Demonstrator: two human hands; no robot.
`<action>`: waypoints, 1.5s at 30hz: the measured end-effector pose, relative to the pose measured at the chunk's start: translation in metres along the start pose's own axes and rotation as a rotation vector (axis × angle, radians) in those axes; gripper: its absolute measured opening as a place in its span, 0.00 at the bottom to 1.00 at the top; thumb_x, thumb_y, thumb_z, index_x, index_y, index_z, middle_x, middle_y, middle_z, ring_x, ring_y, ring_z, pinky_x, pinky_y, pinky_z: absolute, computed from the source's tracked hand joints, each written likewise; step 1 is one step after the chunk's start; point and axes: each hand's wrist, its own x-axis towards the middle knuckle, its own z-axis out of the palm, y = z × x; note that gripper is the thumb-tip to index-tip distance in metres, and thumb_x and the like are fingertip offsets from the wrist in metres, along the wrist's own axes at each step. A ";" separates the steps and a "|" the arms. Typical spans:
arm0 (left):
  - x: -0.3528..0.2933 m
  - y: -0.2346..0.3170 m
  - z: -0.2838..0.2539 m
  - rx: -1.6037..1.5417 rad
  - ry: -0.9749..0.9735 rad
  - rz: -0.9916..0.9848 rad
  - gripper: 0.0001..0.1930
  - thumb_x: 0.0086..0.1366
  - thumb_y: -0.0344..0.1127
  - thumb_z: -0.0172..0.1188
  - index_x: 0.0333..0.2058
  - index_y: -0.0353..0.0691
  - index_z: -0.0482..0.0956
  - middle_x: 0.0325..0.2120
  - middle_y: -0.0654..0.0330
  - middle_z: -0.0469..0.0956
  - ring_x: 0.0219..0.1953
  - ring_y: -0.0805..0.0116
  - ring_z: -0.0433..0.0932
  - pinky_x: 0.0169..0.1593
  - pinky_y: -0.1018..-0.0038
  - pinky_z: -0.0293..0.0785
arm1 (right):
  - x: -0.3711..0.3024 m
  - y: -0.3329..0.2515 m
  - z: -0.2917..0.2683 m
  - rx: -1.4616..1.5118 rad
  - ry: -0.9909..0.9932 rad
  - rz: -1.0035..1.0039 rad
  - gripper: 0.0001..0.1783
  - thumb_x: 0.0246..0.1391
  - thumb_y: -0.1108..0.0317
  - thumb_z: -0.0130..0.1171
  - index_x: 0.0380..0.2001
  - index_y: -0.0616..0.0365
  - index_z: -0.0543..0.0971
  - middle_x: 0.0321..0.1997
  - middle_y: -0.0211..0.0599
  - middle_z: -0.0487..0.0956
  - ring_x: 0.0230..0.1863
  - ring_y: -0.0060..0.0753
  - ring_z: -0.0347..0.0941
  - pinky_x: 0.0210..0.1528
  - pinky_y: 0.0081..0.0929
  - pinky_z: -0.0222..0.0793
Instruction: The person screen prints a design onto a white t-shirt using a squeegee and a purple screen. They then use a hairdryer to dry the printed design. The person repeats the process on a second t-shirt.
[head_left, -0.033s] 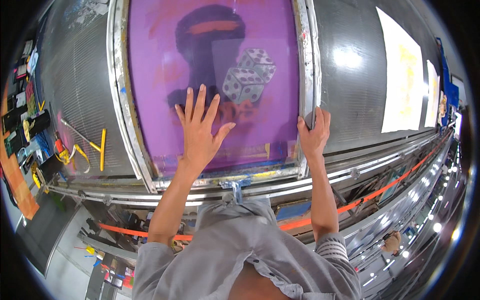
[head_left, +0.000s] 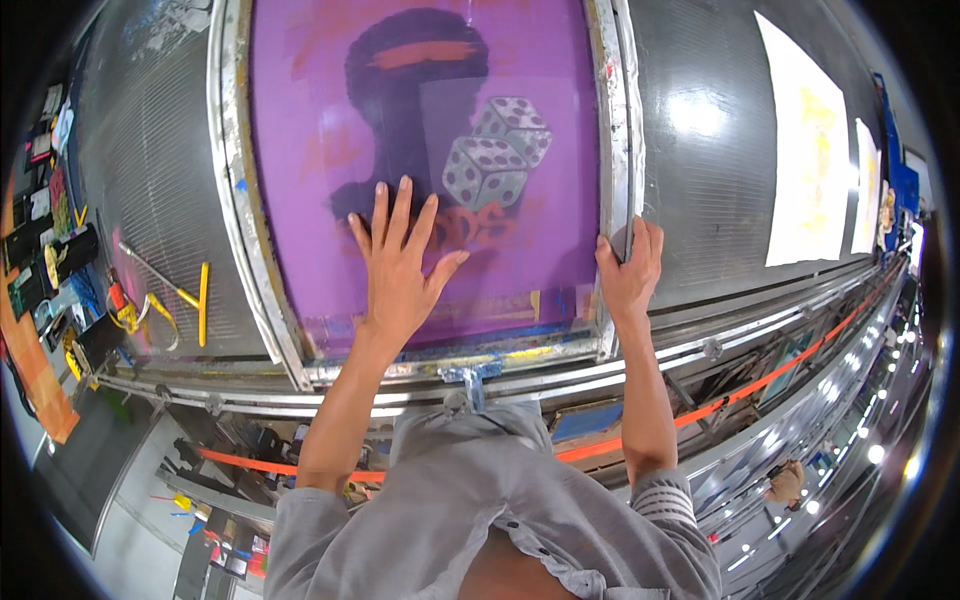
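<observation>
A silk-screen frame [head_left: 238,170] with metal sides lies before me, strung with purple mesh [head_left: 310,230]. On the mesh show a dark head-and-shoulders shape, a pair of pale dice [head_left: 487,168] and reddish lettering. My left hand [head_left: 398,262] rests on the lower part of the mesh, palm down with its fingers spread, just left of the lettering. At the frame's right side, my right hand [head_left: 630,268] is closed round the metal edge, its fingers curled over the outer side.
White sheets with yellow prints [head_left: 808,150] lie on the dark table [head_left: 700,190] to the right. At left are a yellow-handled tool [head_left: 203,305], red-and-yellow pliers-like tools [head_left: 128,305] and assorted clutter. A metal rail [head_left: 540,385] runs along the near edge.
The reddish lettering beside my left hand shows more clearly through the mesh. The dark head shape appears shifted slightly left. Both hands keep nearly the same places.
</observation>
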 end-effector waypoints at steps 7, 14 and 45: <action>-0.001 -0.005 0.012 0.037 -0.019 -0.032 0.39 0.59 0.58 0.66 0.65 0.44 0.69 0.72 0.48 0.52 0.75 0.42 0.44 0.70 0.34 0.29 | 0.003 -0.013 -0.003 0.015 -0.020 0.073 0.34 0.50 0.70 0.66 0.60 0.67 0.69 0.51 0.53 0.71 0.50 0.54 0.71 0.49 0.45 0.71; 0.052 0.020 0.015 0.075 -0.022 0.018 0.44 0.55 0.71 0.60 0.66 0.53 0.69 0.73 0.44 0.46 0.74 0.35 0.37 0.63 0.23 0.26 | 0.001 -0.004 -0.003 0.008 -0.048 0.076 0.32 0.49 0.74 0.66 0.59 0.68 0.69 0.52 0.52 0.70 0.51 0.53 0.70 0.52 0.44 0.68; 0.033 0.024 0.035 0.187 -0.146 -0.073 0.45 0.49 0.76 0.59 0.66 0.75 0.66 0.73 0.39 0.45 0.74 0.37 0.42 0.66 0.28 0.31 | 0.030 -0.010 0.001 0.012 -0.100 0.172 0.32 0.51 0.65 0.69 0.57 0.67 0.71 0.50 0.46 0.70 0.50 0.44 0.69 0.50 0.41 0.64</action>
